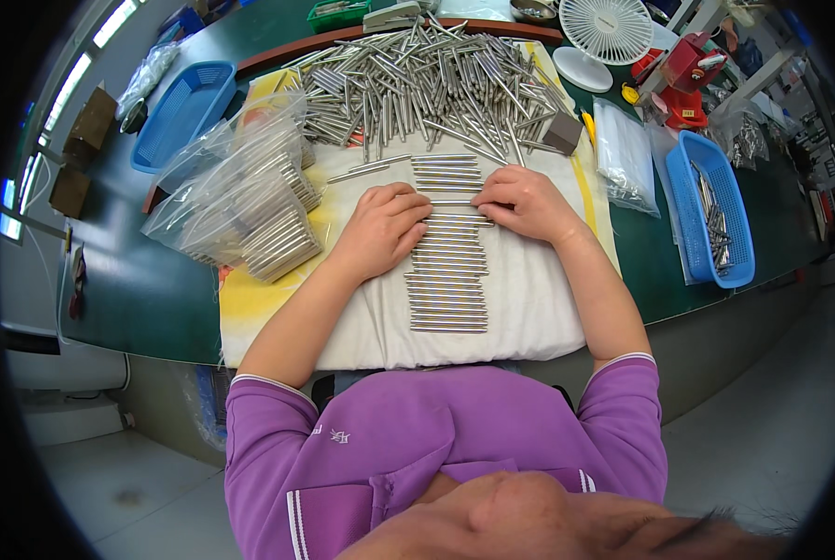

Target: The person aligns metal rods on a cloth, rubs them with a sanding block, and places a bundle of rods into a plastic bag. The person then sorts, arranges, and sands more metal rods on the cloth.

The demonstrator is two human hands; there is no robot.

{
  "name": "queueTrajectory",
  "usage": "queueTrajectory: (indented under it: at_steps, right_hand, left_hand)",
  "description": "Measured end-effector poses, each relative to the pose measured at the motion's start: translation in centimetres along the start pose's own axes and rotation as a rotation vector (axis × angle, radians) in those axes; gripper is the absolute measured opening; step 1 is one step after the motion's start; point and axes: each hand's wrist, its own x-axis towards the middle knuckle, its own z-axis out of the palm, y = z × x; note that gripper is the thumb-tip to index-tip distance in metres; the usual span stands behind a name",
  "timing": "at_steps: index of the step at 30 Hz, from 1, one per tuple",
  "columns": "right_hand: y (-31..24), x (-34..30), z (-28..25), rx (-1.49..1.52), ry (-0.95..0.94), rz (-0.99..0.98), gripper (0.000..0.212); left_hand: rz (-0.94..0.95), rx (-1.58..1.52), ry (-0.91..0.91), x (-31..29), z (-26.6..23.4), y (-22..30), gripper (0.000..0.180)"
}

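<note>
A neat column of metal rods [448, 280] lies side by side on a white cloth [529, 308] in front of me. My left hand [385, 229] rests palm down on the left side of the column, fingers curled against the rod ends. My right hand [525, 203] lies on the right side, fingertips touching the rods near the column's upper part. Neither hand grips a rod. Beyond the hands a large loose heap of metal rods [427, 84] covers the far part of the cloth.
Clear plastic bags of packed rods [250, 201] are stacked at the left. Blue baskets stand at the far left [182, 112] and at the right [716, 210], the right one holding a few rods. A white fan [604, 33], a red tool [688, 70] and empty bags [623, 154] lie at the back right.
</note>
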Motion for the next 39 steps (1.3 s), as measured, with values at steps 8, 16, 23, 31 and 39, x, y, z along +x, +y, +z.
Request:
queueTrajectory:
  at_steps: [8, 16, 23, 31, 39]
  right_hand:
    - [0.2, 0.0, 0.0, -0.004, -0.024, 0.013, 0.009]
    - [0.2, 0.0, 0.1, 0.005, -0.03, 0.012, 0.013]
    - [0.2, 0.1, 0.4, 0.012, -0.028, 0.043, 0.013]
    - [0.5, 0.2, 0.6, 0.039, -0.06, 0.123, 0.014]
    - [0.4, 0.1, 0.3, 0.058, -0.042, 0.113, 0.014]
  left_hand:
    - [0.016, -0.012, -0.001, 0.0, -0.2, 0.0, 0.025]
    - [0.014, -0.011, 0.004, 0.0, -0.1, 0.1, 0.025]
    - [-0.132, -0.071, 0.128, 0.3, 1.5, -1.1, 0.016]
    - [-0.236, -0.174, -0.004, 2.3, 1.2, -1.9, 0.011]
    - [-0.359, -0.411, 0.163, 2.0, 1.9, -0.5, 0.014]
